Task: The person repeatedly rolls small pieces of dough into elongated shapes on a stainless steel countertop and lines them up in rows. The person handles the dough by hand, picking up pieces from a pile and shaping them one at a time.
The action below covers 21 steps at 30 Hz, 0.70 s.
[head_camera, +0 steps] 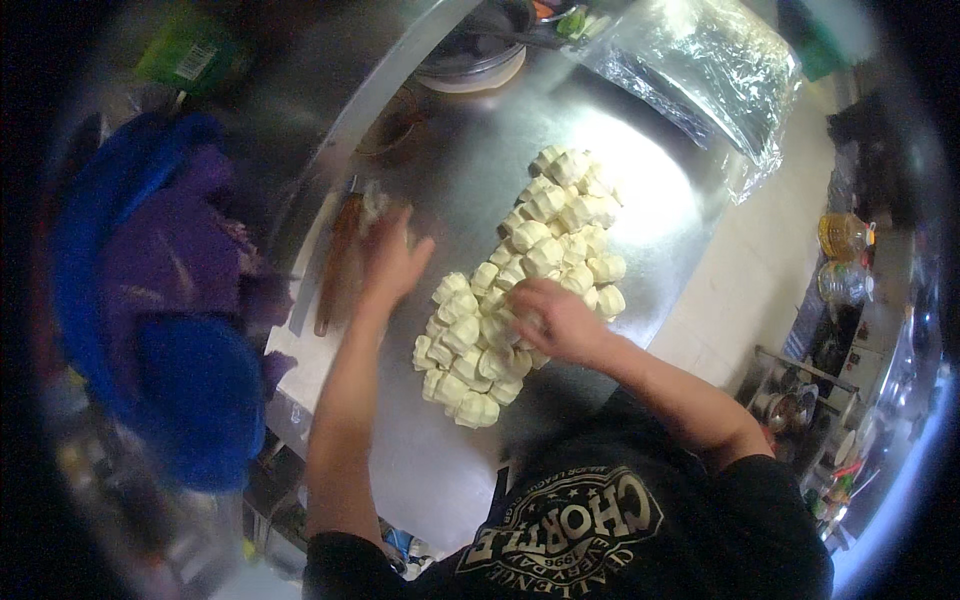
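Note:
A long heap of pale, faceted pieces of peeled vegetable (544, 255) lies on a shiny metal worktop (427, 465). My right hand (551, 319) is on the middle of the heap, fingers bent downward and blurred; whether they grip a piece cannot be made out. Left of the heap, my left hand (394, 255) hovers near the worktop's left part, thumb apart from the fingers, with a blurred pale or clear scrap (373, 202) by its fingertips. Beside that hand lies a brown wooden-looking strip (337, 262), perhaps a handle or board.
Crumpled clear plastic film (720, 82) covers something at the worktop's far right. A dark round pan (472, 52) stands at the far edge. Blue containers with purple material (172, 240) are at the left. Oil bottles (844, 236) and a metal rack (802, 390) stand at the right.

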{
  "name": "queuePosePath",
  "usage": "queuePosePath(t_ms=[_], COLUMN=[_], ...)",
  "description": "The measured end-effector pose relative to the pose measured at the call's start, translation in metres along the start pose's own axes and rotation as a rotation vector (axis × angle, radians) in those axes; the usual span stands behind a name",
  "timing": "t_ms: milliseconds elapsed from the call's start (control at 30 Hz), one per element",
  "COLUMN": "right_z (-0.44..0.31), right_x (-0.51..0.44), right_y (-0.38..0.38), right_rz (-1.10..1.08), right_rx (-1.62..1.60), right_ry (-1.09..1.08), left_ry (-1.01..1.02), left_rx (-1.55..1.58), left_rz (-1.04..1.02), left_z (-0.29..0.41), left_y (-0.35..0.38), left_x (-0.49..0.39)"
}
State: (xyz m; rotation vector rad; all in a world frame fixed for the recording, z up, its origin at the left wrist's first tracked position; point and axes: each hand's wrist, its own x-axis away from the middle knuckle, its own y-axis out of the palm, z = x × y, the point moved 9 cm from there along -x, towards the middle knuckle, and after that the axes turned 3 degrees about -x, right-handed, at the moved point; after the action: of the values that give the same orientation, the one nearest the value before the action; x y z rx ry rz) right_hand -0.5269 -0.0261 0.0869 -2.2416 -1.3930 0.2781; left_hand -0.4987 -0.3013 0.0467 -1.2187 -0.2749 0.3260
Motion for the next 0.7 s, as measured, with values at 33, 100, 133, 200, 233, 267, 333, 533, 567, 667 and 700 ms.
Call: queuePosePath(t_ms=[33, 100, 133, 200, 233, 267, 333, 533, 567, 667, 700], right_z=[-0.012, -0.032, -0.029, -0.017, -0.013, -0.011, -0.015, -0.018, -0.03, -0.077, -0.085], right_x=[0.001, 0.004, 0.001, -0.007, -0.011, -0.013, -0.017, 0.015, 0.028, 0.058, 0.065], right_y=[0.011, 0.038, 0.052, 0.07, 0.074, 0.077, 0.064, 0.026, 0.039, 0.122, 0.153], right_rz=[0.004, 0.001, -0.043, -0.133, -0.147, -0.2, -0.156, -0.023, -0.094, -0.435, -0.511], right_rx=[0.158, 0.472, 0.549, 0.621, 0.657, 0.664, 0.55, -0.619, -0.791, -0.928, -0.691], right_ry=[-0.117, -0.349, -0.337, -0.282, -0.271, -0.304, -0.342, 0.191, 0.255, 0.353, 0.342], left_ry=[-0.079, -0.215, -0.158, -0.178, -0.213, -0.205, -0.232, -0.802, -0.837, -0.977, -1.014], left_rx=[0.262, 0.271, 0.195, 0.036, -0.029, -0.091, 0.146, 1.411, 1.571, 1.496, 1.279], left_rz=[-0.119, -0.451, -0.414, -0.342, -0.281, -0.14, 0.089, 0.524, 0.595, 0.553, 0.54], left_z=[0.009, 0.034, 0.054, 0.076, 0.079, 0.083, 0.075, -0.039, -0.045, -0.064, -0.067], left_y=[0.001, 0.024, 0.024, 0.033, 0.037, 0.033, 0.026, 0.018, 0.018, 0.027, 0.029], left_x=[0.031, 0.095, 0.12, 0.151, 0.161, 0.167, 0.181, 0.34, 0.382, 0.486, 0.518])
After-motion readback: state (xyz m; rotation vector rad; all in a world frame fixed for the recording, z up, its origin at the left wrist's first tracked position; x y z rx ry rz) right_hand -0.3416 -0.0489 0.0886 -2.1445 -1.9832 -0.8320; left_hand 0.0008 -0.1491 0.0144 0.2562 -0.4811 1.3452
